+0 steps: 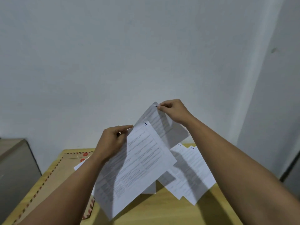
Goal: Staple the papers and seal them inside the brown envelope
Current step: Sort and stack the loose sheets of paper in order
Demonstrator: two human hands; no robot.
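Observation:
My left hand (112,142) pinches the upper left corner of a printed sheet marked "1" (139,161), lifted above the table. My right hand (173,111) pinches the top corner of a second printed sheet (164,122), which hangs behind the first and higher. More printed sheets (194,169) lie fanned on the table under my right forearm. The brown envelope (55,177), with a red and dark striped border and red string discs, lies flat at the left, partly under my left forearm and the papers. No stapler shows.
The wooden table (162,208) stands against a pale wall (129,54). A grey cabinet (14,168) stands left of the table. A dark edge shows at the far right (292,169).

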